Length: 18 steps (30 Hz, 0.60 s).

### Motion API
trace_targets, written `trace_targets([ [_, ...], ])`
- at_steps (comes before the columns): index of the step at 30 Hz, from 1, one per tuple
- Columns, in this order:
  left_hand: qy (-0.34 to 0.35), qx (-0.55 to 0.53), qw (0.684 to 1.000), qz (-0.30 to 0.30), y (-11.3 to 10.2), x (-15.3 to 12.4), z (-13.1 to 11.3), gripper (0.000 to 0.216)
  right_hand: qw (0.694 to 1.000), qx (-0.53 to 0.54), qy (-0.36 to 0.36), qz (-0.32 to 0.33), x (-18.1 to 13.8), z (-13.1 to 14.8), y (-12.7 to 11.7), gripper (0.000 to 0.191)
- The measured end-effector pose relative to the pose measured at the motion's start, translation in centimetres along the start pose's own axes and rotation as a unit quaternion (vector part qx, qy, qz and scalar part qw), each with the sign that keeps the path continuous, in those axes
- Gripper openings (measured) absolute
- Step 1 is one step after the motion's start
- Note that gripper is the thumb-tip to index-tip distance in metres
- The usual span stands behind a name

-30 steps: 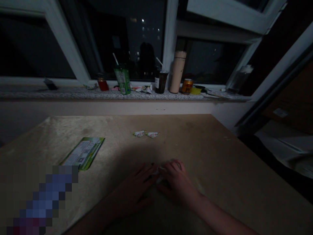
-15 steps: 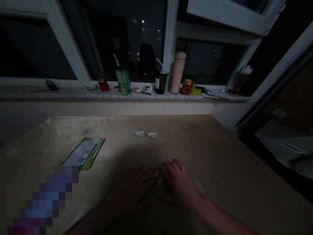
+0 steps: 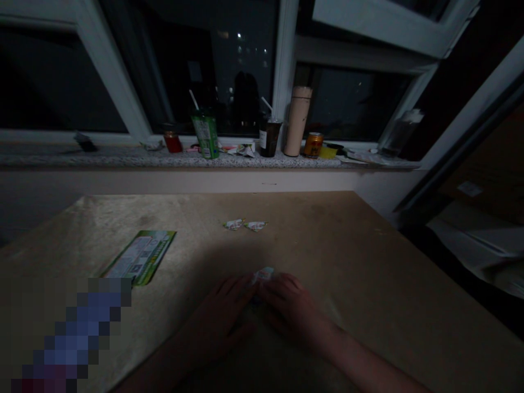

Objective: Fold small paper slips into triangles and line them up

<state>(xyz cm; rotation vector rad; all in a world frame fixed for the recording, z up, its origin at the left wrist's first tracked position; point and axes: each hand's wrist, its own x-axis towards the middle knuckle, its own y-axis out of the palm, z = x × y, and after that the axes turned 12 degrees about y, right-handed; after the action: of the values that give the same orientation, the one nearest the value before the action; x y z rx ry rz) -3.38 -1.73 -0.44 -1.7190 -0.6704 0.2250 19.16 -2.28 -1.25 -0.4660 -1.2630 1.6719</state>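
Observation:
A small whitish folded wrapper [image 3: 263,274] lies at the fingertips of both hands, low in the middle of the table; its lower part is hidden under the fingers. My left hand [image 3: 231,300] comes in from the left, its fingertips closed down on the wrapper's left side. From the right, my right hand [image 3: 286,297] has its fingers bent over the wrapper's right side. Dim light blurs the exact finger contact. Beyond the hands lie two small white-and-green folded wrappers, a left one [image 3: 234,224] and a right one [image 3: 256,225], side by side.
To the left on the brown tabletop [image 3: 327,240] is a green printed packet [image 3: 143,256], with a blurred-out bluish object below it. On the windowsill stand a green cup [image 3: 206,134], a dark cup [image 3: 270,136], a pink flask [image 3: 297,123] and an orange can [image 3: 314,144].
The wrapper now shows more of itself beyond the fingertips. My right hand's fingers have drawn down and together, and my left hand has shifted slightly. Everything else stays put.

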Motion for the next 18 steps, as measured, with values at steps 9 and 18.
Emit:
trace_targets([
  [9, 0.011, 0.023, 0.999, 0.020, -0.4, 0.1, 0.5, 0.055, 0.998, 0.015, -0.031, 0.058, 0.2, -1.2, -0.7, 0.054],
  [18, 0.117, 0.139, 0.983, 0.039, 0.3, 0.4, 1.7, 0.035, 0.998, 0.018, -0.028, 0.054, 0.3, -1.4, -0.7, 0.051],
])
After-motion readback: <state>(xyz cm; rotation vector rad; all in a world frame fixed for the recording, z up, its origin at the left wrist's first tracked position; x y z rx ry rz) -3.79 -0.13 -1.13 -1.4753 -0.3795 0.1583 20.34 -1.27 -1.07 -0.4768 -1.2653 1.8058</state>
